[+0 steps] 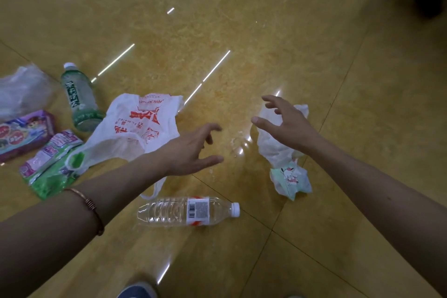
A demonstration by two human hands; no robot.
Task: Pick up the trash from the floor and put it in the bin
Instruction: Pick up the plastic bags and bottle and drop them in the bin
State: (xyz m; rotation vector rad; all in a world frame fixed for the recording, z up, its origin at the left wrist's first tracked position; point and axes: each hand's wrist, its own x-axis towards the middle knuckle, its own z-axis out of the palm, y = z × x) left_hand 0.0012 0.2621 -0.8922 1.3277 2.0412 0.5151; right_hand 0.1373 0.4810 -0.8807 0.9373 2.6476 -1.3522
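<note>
Left hand (193,150): fingers spread and curled, empty, above the glossy yellow floor (242,31) beside the white red-printed plastic bag (135,128); right hand (287,123): fingers apart, empty, over the crumpled white wrapper (278,152); clear water bottle (183,211) lies on its side nearer the camera; green bottle (81,101) and snack packets (48,167) lie far left.
</note>
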